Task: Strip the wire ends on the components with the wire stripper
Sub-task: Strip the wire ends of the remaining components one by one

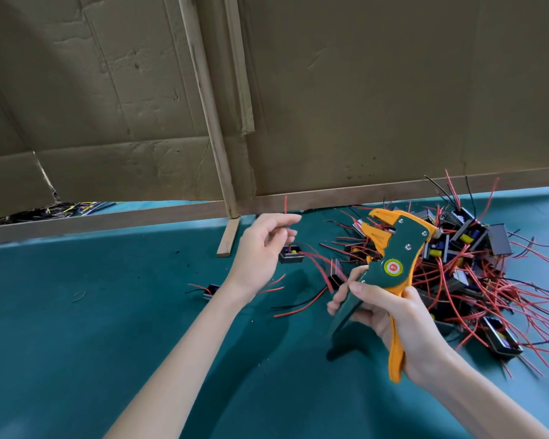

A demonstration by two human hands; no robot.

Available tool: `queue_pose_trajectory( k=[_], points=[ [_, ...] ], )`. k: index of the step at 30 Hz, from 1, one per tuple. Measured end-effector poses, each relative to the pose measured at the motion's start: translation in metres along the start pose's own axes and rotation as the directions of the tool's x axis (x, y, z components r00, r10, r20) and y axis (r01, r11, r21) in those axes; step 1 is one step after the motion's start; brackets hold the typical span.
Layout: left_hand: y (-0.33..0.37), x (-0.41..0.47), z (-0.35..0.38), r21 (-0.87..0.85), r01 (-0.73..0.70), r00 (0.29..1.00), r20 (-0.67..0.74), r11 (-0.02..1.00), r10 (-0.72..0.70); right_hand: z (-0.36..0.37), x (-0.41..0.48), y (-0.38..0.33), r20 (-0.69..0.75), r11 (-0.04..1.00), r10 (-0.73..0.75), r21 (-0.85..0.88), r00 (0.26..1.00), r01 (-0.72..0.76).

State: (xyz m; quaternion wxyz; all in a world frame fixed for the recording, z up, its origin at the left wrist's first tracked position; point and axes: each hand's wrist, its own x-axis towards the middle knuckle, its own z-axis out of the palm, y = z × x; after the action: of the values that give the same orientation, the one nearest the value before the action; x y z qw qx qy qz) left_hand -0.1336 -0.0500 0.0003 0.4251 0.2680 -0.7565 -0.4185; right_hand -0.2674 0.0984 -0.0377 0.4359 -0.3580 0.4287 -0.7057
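Centre-left, our left hand (260, 251) pinches the red wire (286, 204) of a component (291, 255); we judge the wire limp and light, best held near its end. Right of it, our right hand (390, 315) grips the rigid wire stripper (393, 248) by its handles. The component pile (469, 270) lies far right.
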Motion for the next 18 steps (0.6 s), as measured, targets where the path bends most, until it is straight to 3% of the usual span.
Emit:
queue_pose_trajectory(
  k=[4, 6, 8, 9, 11, 13, 15, 16, 18],
  points=[
    [-0.008, 0.001, -0.008, 0.027, 0.082, 0.961, 0.261, 0.996, -0.086, -0.002, 0.000, 0.001, -0.008, 1.000, 0.012, 0.000, 1.000, -0.012],
    [-0.007, 0.005, -0.023, 0.093, 0.093, 0.965, 0.237, 0.991, -0.112, -0.002, 0.000, 0.000, -0.018, 1.000, 0.009, -0.003, 1.000, -0.009],
    [-0.008, 0.011, -0.042, 0.274, 0.096, 0.983, 0.122, 0.957, -0.134, -0.002, -0.001, -0.001, -0.024, 1.000, 0.005, 0.005, 1.000, -0.005],
    [-0.011, 0.014, -0.053, 0.437, 0.108, 0.986, 0.068, 0.893, -0.153, -0.001, -0.001, -0.001, -0.023, 1.000, 0.005, 0.009, 1.000, -0.005],
    [-0.018, 0.019, -0.078, 0.744, 0.214, 0.960, -0.041, 0.633, -0.276, -0.001, -0.001, -0.002, -0.021, 1.000, 0.010, 0.015, 1.000, -0.010],
    [-0.022, 0.018, -0.098, 0.820, 0.400, 0.836, -0.144, 0.409, -0.529, -0.001, -0.001, -0.002, -0.022, 1.000, 0.017, 0.010, 1.000, -0.017],
    [-0.022, 0.014, -0.105, 0.747, 0.582, 0.626, -0.160, 0.322, -0.763, 0.000, -0.001, -0.002, -0.025, 1.000, 0.017, 0.014, 1.000, -0.017],
    [-0.025, 0.013, -0.106, 0.717, 0.631, 0.561, -0.159, 0.295, -0.812, 0.000, -0.002, -0.001, -0.026, 1.000, 0.020, 0.011, 0.999, -0.020],
    [-0.031, 0.011, -0.103, 0.687, 0.664, 0.568, -0.206, 0.295, -0.797, 0.000, -0.002, -0.001, -0.030, 0.999, 0.032, 0.007, 0.999, -0.032]
  ],
)
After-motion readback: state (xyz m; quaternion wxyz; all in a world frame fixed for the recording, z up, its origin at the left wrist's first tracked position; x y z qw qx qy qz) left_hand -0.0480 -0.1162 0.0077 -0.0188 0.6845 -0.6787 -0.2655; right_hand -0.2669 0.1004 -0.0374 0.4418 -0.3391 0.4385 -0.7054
